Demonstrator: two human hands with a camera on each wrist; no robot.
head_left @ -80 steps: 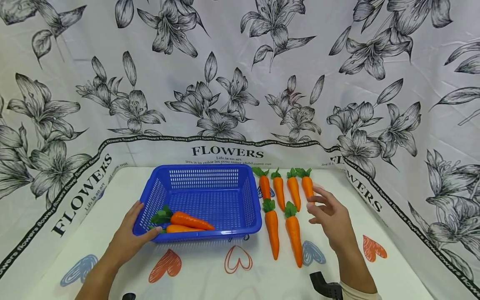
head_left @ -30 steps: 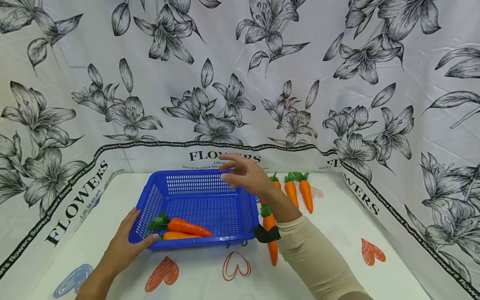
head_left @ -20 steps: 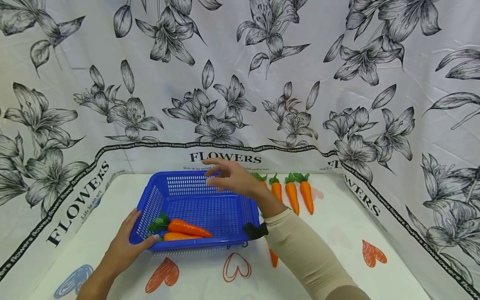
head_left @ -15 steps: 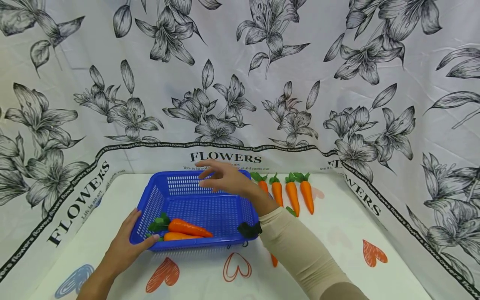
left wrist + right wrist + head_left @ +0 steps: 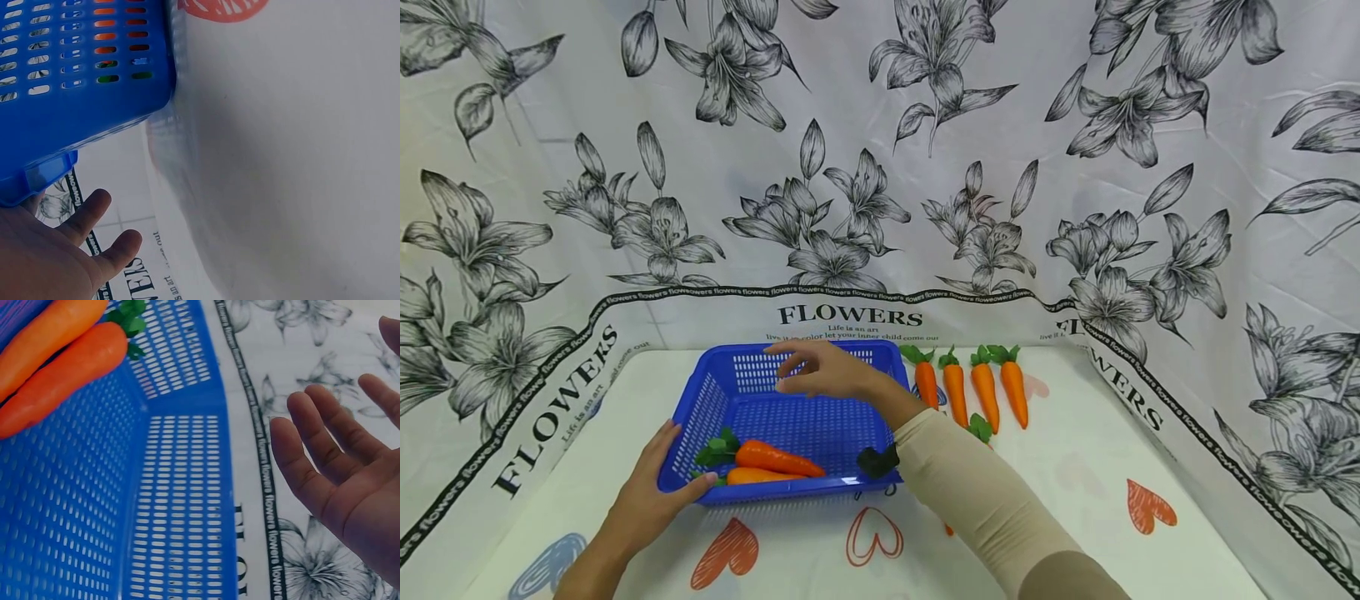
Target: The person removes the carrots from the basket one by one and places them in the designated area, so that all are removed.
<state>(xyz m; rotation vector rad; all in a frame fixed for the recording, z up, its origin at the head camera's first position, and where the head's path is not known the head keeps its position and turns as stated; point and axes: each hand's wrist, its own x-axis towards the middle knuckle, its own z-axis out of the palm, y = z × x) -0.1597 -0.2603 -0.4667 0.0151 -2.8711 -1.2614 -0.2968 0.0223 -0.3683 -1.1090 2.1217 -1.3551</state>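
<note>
A blue plastic basket (image 5: pixel 808 483) stands on the table in the head view. Two orange carrots (image 5: pixel 778 458) with green leaves lie in its near left part. My left hand (image 5: pixel 643 500) rests at the near left corner, thumb on the rim and fingers along the outer side. In the left wrist view, two fingers (image 5: pixel 87 215) extend free beside the rim. Over the basket's far side is my right hand (image 5: pixel 823 372), fingers loosely spread and holding nothing. The right wrist view shows the bare palm (image 5: pixel 369 512) above the basket's rim (image 5: pixel 225 487).
Right of the basket, several carrots (image 5: pixel 985 387) lie in a row with leaves pointing away. Nearer, a leafy top (image 5: pixel 980 427) and an orange tip show around my right sleeve (image 5: pixel 992 492). A flower-printed cloth (image 5: pixel 880 208) hangs behind the table (image 5: pixel 805 567).
My right hand has moved from beside the far right carrot to over the basket, then farther left and slightly lower. The left hand stays at the corner; the carrots in the basket lie as before.
</note>
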